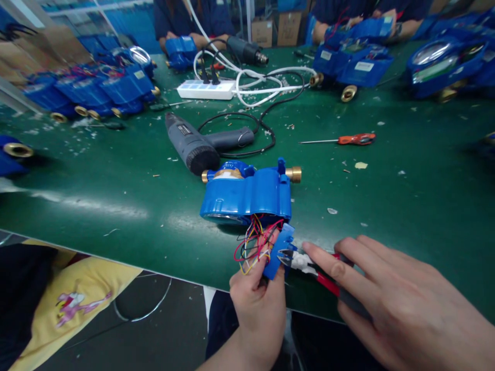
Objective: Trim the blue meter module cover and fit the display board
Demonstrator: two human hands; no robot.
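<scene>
My left hand [257,293] grips a small blue plastic piece [279,252] at the table's front edge. Red, black, yellow and white wires [251,245] run between that hand and the underside of a blue water meter [247,193] with brass end fittings. In my right hand [386,293] is a pair of cutting pliers [303,262] with red and dark handles. The jaws are apart and meet the right edge of the blue piece; whether they bite into it I cannot tell.
Behind the meter lies a grey heat gun [189,144], its cord curling toward a white power strip [204,89]. An orange-handled screwdriver [356,139] lies at right. More blue meters [93,90] stand in a row at left, others [356,62] at back right. Co-workers sit opposite.
</scene>
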